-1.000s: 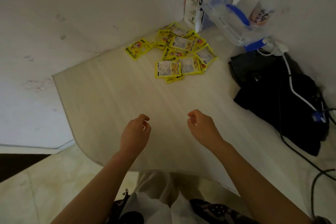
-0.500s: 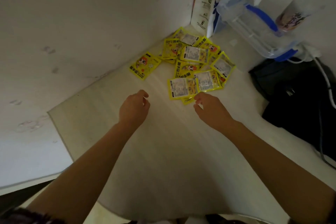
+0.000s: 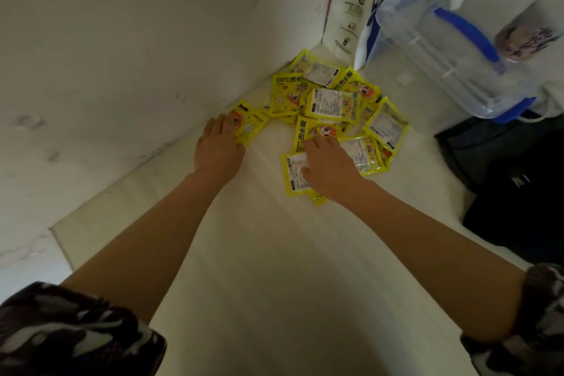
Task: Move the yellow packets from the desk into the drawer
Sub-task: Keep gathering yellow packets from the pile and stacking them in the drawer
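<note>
Where hands (image 3: pixel 218 148) cover packets (image 3: pixel 332 105) (grip unclear).

Yellow packets (image 3: pixel 332 107) lie flat in an overlapping pile at desk (image 3: pixel 274 253) corner, some face up, some label side up. 1 packet (image 3: pixel 250 125) lies just left, apart.

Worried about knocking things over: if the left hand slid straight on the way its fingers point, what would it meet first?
The lone yellow packet its fingertips already touch; beyond that, probably the wall.

packets (image 3: pixel 332 104) partly under both hands
</note>
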Demonstrator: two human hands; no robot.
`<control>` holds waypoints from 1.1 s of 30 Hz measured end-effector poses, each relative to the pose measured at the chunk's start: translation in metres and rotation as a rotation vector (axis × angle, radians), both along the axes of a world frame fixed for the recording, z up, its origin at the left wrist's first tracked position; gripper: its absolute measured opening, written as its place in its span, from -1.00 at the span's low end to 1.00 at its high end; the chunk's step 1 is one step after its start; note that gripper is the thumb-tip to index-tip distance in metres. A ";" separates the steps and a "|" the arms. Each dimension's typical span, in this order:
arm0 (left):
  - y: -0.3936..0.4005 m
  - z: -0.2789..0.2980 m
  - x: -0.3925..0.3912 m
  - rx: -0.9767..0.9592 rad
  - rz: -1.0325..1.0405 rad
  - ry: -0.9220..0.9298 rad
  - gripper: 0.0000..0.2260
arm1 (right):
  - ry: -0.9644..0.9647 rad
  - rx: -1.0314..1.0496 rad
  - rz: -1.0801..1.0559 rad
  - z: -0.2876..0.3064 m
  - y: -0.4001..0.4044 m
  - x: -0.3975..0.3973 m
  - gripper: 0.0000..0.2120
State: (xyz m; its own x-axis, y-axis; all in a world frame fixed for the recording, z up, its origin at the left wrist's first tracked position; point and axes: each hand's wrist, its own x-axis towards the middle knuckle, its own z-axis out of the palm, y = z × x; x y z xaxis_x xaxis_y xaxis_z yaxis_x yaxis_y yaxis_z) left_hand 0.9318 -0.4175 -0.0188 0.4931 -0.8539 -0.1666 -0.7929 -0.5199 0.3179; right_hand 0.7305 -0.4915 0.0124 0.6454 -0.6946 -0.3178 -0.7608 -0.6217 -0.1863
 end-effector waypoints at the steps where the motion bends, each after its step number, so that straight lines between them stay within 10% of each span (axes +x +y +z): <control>1: -0.005 -0.002 0.002 0.020 -0.002 -0.006 -0.45 | 0.022 -0.025 0.008 -0.003 0.000 0.002 -0.56; 11: -0.005 -0.011 -0.013 -0.035 0.116 0.024 -0.59 | -0.004 -0.131 0.017 -0.011 0.013 -0.007 -0.59; 19: 0.025 -0.003 -0.041 0.054 0.329 0.289 -0.30 | 0.014 -0.112 0.032 -0.011 0.027 -0.029 -0.71; 25: 0.048 0.000 -0.061 0.043 0.373 0.416 -0.74 | -0.084 0.042 0.002 -0.007 0.030 -0.062 -0.59; 33: 0.046 0.018 -0.105 -0.072 0.482 0.779 -0.68 | -0.117 0.088 -0.152 0.017 -0.008 -0.107 -0.69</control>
